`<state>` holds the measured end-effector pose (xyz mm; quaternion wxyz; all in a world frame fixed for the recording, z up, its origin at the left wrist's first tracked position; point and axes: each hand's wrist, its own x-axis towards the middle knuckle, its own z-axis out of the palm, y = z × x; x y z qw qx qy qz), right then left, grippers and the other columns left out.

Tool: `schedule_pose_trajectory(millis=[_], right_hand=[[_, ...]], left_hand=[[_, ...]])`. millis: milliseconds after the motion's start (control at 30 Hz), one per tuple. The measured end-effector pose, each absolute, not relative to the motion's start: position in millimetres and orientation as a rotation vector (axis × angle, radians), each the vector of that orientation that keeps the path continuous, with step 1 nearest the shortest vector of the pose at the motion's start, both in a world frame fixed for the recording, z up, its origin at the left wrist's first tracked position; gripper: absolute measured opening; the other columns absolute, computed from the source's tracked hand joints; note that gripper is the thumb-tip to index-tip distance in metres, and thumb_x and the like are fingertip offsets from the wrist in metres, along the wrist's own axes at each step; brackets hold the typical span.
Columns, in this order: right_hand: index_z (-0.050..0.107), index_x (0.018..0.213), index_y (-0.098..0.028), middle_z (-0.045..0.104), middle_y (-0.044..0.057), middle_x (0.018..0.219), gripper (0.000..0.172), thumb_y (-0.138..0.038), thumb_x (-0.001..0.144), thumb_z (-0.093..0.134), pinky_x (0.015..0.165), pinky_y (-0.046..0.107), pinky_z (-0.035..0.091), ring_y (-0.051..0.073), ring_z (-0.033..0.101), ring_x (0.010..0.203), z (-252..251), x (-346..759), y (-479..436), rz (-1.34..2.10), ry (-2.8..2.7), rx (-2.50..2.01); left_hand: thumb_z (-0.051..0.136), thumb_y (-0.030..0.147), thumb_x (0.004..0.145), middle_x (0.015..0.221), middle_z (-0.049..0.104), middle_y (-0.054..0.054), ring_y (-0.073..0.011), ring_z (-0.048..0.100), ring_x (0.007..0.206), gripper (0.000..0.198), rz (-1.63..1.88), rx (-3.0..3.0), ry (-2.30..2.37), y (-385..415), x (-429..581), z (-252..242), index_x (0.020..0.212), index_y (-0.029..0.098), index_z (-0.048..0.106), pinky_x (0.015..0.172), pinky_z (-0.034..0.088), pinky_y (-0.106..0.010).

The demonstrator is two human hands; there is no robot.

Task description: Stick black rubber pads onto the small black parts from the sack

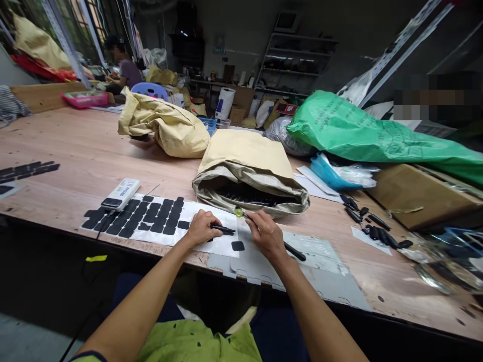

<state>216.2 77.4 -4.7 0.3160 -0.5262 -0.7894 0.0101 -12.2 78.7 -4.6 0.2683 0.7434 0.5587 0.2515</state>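
Note:
My left hand [204, 229] is closed around a small narrow black piece [225, 230], which points right over a white sheet [222, 246]. My right hand [266, 234] grips a tool with a black handle [295, 251] and a round yellow-green head [239, 212]; it looks like a small mallet. Rows of rounded black square pads [154, 216] lie on the sheet left of my left hand. One loose black pad [238, 246] sits at the sheet's right end, between my hands. Just beyond my hands, an open-mouthed paper sack [247, 151] holds dark pieces that I cannot make out.
A white device [121, 194] with a cable rests on the pads. Grey board [320, 276] covers the front edge. Black parts [381, 235], a cardboard box [426, 193] and a green sack [362, 128] are on the right. Another person [126, 70] sits far left.

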Motion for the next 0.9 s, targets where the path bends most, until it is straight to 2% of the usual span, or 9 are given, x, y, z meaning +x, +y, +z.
schedule_pose_trajectory(millis=[67, 167, 267, 467, 667, 900], right_hand=[[0.066, 0.116, -0.025, 0.067, 0.006, 0.103, 0.03, -0.031, 0.097, 0.043, 0.086, 0.03, 0.048, 0.018, 0.061, 0.097, 1, 209, 62, 0.149, -2.072, -1.318], [0.066, 0.118, -0.027, 0.068, 0.004, 0.098, 0.03, -0.031, 0.097, 0.044, 0.078, 0.027, 0.051, 0.016, 0.064, 0.088, 4, 198, 45, 0.274, -2.081, -1.282], [0.064, 0.121, -0.029, 0.068, 0.004, 0.097, 0.032, -0.03, 0.096, 0.044, 0.075, 0.026, 0.051, 0.016, 0.064, 0.084, 5, 189, 38, 0.266, -2.047, -1.275], [0.065, 0.119, -0.03, 0.068, 0.003, 0.095, 0.032, -0.029, 0.096, 0.043, 0.076, 0.025, 0.049, 0.017, 0.064, 0.088, 6, 176, 37, 0.281, -2.113, -1.297], [0.066, 0.118, -0.029, 0.069, 0.003, 0.096, 0.03, -0.029, 0.095, 0.046, 0.074, 0.025, 0.048, 0.016, 0.064, 0.084, 3, 185, 40, 0.29, -2.017, -1.344], [0.067, 0.115, -0.029, 0.069, 0.001, 0.092, 0.029, -0.028, 0.094, 0.047, 0.072, 0.025, 0.047, 0.016, 0.064, 0.082, 1, 192, 37, 0.278, -2.056, -1.394]], left_hand=[[0.08, 0.026, 0.07, 0.084, 0.066, -0.002, -0.0244, 0.052, 0.097, 0.014, 0.693, 1.991, 1.505, 78, -12, -4, 0.084, 0.024, 0.077, 0.084, 0.04, -0.037], [0.079, 0.028, 0.07, 0.084, 0.066, -0.001, -0.0236, 0.052, 0.096, 0.016, 0.705, 1.967, 1.509, 78, -12, -5, 0.085, 0.025, 0.077, 0.084, 0.041, -0.036], [0.079, 0.027, 0.07, 0.083, 0.066, -0.001, -0.0231, 0.052, 0.096, 0.015, 0.699, 1.989, 1.51, 79, -13, -7, 0.085, 0.025, 0.077, 0.084, 0.04, -0.035], [0.079, 0.027, 0.07, 0.082, 0.064, -0.001, -0.0218, 0.05, 0.091, 0.01, 0.667, 2.024, 1.528, 80, -13, -9, 0.077, 0.022, 0.074, 0.081, 0.038, -0.034], [0.08, 0.022, 0.067, 0.084, 0.065, -0.001, -0.0225, 0.051, 0.095, 0.015, 0.704, 1.952, 1.522, 78, -11, -7, 0.082, 0.024, 0.075, 0.082, 0.04, -0.034], [0.083, 0.024, 0.064, 0.082, 0.066, -0.001, -0.0233, 0.052, 0.093, 0.018, 0.705, 1.953, 1.539, 79, -10, -10, 0.08, 0.023, 0.076, 0.081, 0.04, -0.034]])
